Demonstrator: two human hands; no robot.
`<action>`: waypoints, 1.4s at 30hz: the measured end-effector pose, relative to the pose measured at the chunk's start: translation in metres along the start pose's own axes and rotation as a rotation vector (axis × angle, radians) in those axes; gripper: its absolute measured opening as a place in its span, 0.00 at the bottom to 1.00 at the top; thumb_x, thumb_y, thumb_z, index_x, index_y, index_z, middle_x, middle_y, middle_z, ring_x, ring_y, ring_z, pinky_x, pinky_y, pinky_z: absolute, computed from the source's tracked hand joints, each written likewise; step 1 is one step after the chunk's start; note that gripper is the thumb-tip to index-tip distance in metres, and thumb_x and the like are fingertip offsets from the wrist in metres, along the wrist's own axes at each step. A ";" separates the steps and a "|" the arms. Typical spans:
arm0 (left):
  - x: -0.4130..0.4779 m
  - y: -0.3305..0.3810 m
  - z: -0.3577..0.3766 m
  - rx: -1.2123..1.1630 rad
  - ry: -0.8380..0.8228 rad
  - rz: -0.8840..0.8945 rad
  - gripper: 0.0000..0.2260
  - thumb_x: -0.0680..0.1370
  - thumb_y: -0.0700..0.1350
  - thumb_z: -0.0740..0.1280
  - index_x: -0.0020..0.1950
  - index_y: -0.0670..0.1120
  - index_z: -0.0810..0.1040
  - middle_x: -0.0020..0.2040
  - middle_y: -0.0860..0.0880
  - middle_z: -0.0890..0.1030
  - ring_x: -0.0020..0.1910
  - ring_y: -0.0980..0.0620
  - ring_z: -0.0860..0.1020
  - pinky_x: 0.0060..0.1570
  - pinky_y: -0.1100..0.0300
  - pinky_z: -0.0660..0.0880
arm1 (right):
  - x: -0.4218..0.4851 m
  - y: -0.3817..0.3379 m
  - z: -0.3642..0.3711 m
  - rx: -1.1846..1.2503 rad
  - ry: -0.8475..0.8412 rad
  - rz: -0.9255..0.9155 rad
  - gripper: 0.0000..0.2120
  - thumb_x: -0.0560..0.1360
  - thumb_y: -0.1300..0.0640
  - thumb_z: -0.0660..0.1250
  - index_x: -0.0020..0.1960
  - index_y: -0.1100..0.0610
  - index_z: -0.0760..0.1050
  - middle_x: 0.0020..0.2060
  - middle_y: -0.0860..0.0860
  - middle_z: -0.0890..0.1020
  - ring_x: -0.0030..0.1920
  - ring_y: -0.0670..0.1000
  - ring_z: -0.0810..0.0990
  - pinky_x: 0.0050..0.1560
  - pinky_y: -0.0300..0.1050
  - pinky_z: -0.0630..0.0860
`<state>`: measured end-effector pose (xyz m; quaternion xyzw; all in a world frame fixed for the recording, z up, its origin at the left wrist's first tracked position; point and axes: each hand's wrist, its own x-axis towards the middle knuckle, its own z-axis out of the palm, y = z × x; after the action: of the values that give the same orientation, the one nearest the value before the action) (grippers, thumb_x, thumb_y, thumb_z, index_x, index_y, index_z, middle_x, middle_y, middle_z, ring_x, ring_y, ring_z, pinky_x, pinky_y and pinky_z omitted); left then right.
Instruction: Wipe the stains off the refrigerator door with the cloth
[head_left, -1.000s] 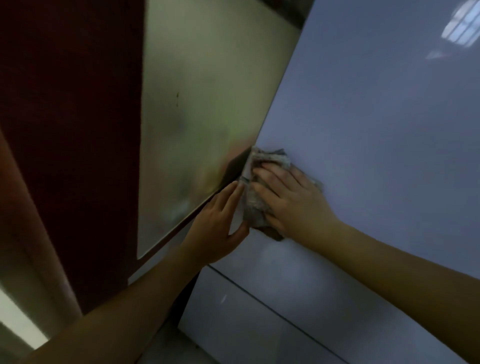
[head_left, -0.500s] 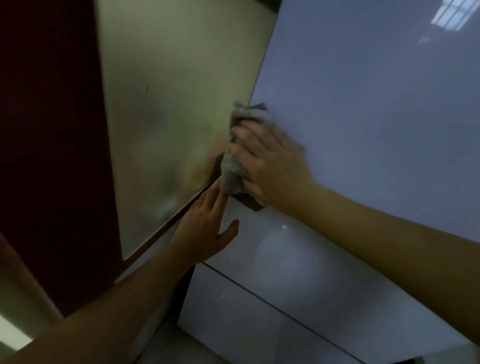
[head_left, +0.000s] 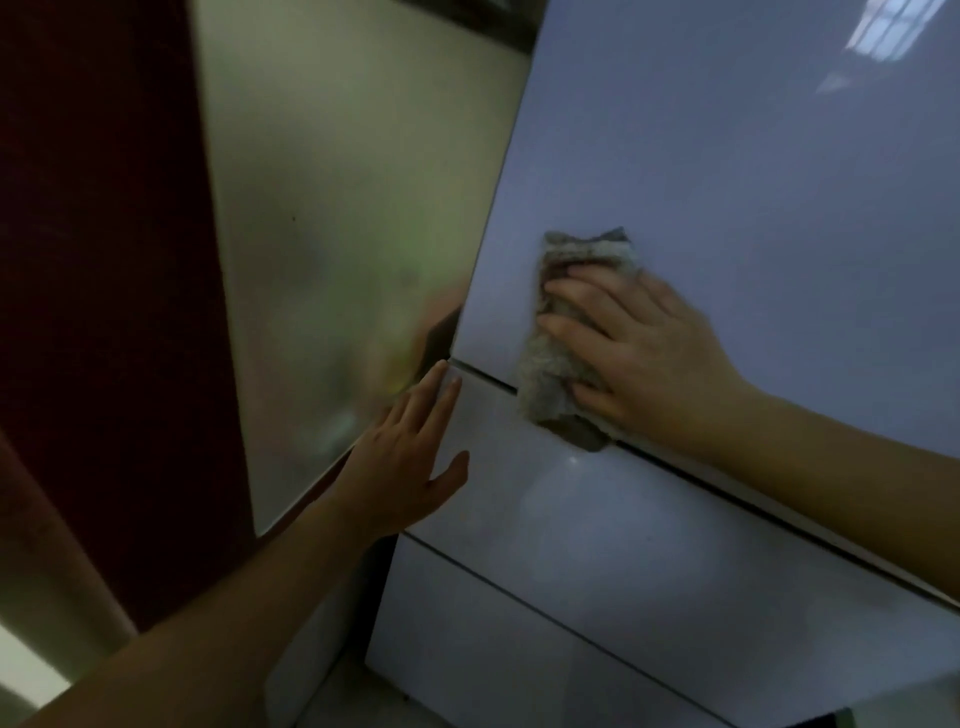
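The glossy white refrigerator door (head_left: 753, 171) fills the right side of the view. My right hand (head_left: 639, 343) presses a grey crumpled cloth (head_left: 558, 364) flat against the door, just above the dark seam between the upper door and the panel below. The cloth hangs down over that seam. My left hand (head_left: 410, 457) lies flat and open on the lower panel (head_left: 597, 525) at its left edge, fingers pointing up, apart from the cloth. No stain is plain to see on the door.
The refrigerator's metallic side panel (head_left: 337, 234) runs along the left of the door. A dark red surface (head_left: 98, 260) stands further left. A drawer front (head_left: 519, 670) sits below the lower panel. A window reflection (head_left: 888, 26) shines at the top right.
My right hand has slid the cloth from the door's left edge rightward and down to the seam. My left hand has stayed on the lower panel's left edge.
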<state>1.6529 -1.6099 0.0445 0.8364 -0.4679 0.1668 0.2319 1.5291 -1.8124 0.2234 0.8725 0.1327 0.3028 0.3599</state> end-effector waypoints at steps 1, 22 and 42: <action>0.000 0.000 0.001 -0.006 -0.008 -0.006 0.35 0.80 0.62 0.54 0.81 0.43 0.51 0.82 0.42 0.53 0.77 0.42 0.63 0.72 0.53 0.61 | 0.010 -0.004 0.005 0.001 0.023 0.030 0.23 0.75 0.46 0.66 0.65 0.57 0.78 0.70 0.58 0.76 0.72 0.60 0.71 0.71 0.56 0.63; 0.017 0.049 -0.051 0.059 0.026 0.166 0.30 0.80 0.56 0.56 0.80 0.45 0.61 0.81 0.42 0.57 0.77 0.40 0.64 0.70 0.46 0.67 | -0.105 0.001 -0.011 -0.031 0.056 0.141 0.20 0.76 0.49 0.68 0.66 0.55 0.79 0.69 0.54 0.79 0.71 0.55 0.74 0.71 0.53 0.67; 0.208 0.170 -0.268 0.197 0.394 0.391 0.29 0.81 0.56 0.55 0.79 0.44 0.61 0.80 0.38 0.57 0.79 0.38 0.59 0.74 0.41 0.62 | -0.004 0.214 -0.178 -0.015 0.470 0.806 0.29 0.76 0.41 0.68 0.72 0.55 0.73 0.74 0.55 0.71 0.76 0.57 0.65 0.71 0.54 0.64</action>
<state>1.5956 -1.6882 0.4113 0.7005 -0.5477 0.4120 0.1993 1.4174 -1.8675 0.4722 0.7597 -0.1413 0.6087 0.1799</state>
